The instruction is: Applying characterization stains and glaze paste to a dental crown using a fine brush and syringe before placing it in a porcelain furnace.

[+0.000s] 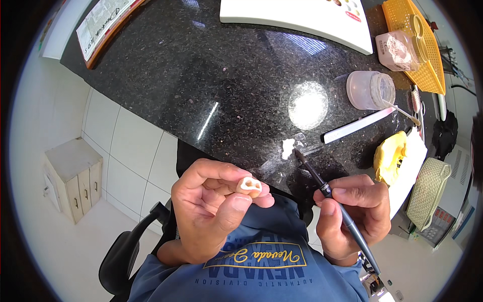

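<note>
- I see the left hand (214, 209) pinching a small hollow piece (247, 191) between thumb and fingers; the piece has a thick white rim, a tan-pink outer wall and an opening turned upward.
- I find that piece raised in front of the blue shirt (173, 282), near the front edge of the black speckled countertop (201, 75).
- I see the right hand (371, 209) grasping a slim dark tool (355, 232) like a pen, thumb and fingers closed around its shaft; its tip points away from the body, just beside a white patch (288, 149) on the countertop; I cannot tell whether the tip touches the surface.
- I make out, beyond the right hand, a yellow lump (386, 160) resting on something white; a pale flat strip (352, 127) lies farther in, with its far end near a translucent jar (361, 89).
- I have a pink-filled container (393, 50) beside a yellow basket (435, 75) at upper right; a white tray-like board (292, 17) sits at the far side.
</note>
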The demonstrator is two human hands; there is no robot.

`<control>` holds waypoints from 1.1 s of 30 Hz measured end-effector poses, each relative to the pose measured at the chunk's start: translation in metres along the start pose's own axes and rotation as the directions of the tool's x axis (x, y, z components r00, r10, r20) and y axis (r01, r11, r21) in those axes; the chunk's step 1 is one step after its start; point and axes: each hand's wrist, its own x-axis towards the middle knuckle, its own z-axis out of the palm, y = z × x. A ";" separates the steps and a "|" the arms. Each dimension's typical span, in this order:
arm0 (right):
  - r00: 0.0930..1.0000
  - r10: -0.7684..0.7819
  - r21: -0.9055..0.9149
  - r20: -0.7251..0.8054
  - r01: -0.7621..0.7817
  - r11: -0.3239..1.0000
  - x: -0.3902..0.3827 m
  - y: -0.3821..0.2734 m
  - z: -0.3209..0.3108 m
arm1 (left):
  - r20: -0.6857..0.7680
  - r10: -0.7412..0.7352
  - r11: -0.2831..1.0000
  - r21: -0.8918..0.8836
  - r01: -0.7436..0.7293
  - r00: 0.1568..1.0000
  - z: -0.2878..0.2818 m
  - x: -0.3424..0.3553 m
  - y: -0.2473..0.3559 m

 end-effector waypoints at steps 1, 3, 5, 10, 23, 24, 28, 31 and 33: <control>1.000 -0.017 -0.006 0.010 0.017 1.000 0.001 0.000 0.000 | -0.006 -0.014 1.000 -0.024 0.014 1.000 0.000 0.000 0.000; 0.999 -0.035 -0.012 0.020 0.035 0.999 0.001 0.001 0.000 | -0.004 -0.017 1.000 -0.024 0.017 1.000 0.000 -0.001 0.001; 0.998 -0.059 -0.016 0.035 0.059 0.998 0.001 0.001 0.000 | -0.004 -0.028 0.999 -0.035 0.027 1.000 0.000 -0.001 0.001; 0.999 -0.051 0.056 0.008 0.050 0.997 -0.003 0.001 -0.002 | 0.001 -0.049 0.996 -0.076 0.049 0.999 -0.001 0.000 0.002; 0.983 -0.133 0.218 0.129 0.102 0.970 0.000 -0.009 -0.001 | 0.004 -0.071 0.995 -0.064 0.071 0.997 -0.002 0.002 0.006; 0.986 -0.124 0.222 0.115 0.097 0.970 -0.001 -0.009 0.000 | 0.004 -0.077 0.995 -0.066 0.077 0.997 -0.002 0.002 0.006; 0.988 -0.106 0.228 0.109 0.079 0.971 -0.001 -0.009 -0.001 | 0.010 -0.083 0.991 -0.105 0.084 0.996 -0.004 0.002 0.005; 0.981 -0.120 0.224 0.155 0.083 0.971 0.000 -0.009 -0.004 | 0.070 -0.041 0.967 -0.246 0.057 0.997 -0.007 0.004 0.004; 0.978 -0.123 0.223 0.169 0.084 0.971 0.001 -0.008 -0.004 | 0.068 -0.058 0.970 -0.234 0.072 0.996 -0.008 0.005 0.005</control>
